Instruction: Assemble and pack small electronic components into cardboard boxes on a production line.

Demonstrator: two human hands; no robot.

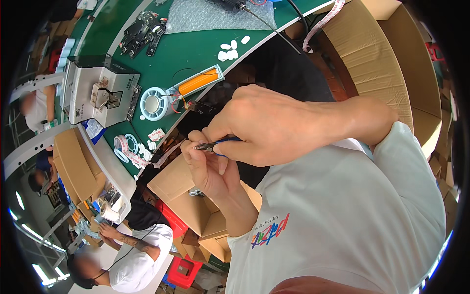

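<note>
Right hand point(254, 127) wraps round the small dark-metal pliers with blue handles point(207, 146), which lie between the two hands, just beyond the table edge; left hand point(211, 174) has its thumb and fingertips drawn narrow at the pliers' tip, and seems to pinch a tiny piece point(195, 148) too small to identify; whether the jaws grip it, I cannot tell. Good handling here probably means a light squeeze, the left fingertips kept clear of the jaws, and both hands braced together. An open brown cardboard box point(196, 196) sits below the left hand and could swallow a dropped piece; the right hand hides much of the handles.

Beyond, on the green tabletop point(161, 73), lie a pale-blue round plastic housing point(155, 104) with an orange cylinder point(198, 82) in a frame, and a white box-shaped machine point(100, 95); loose white plastic caps point(227, 55) and a sheet of clear bubble wrap point(208, 18) lie farther off; a co-worker in a white shirt point(139, 264) sits at lower left, well apart.
</note>
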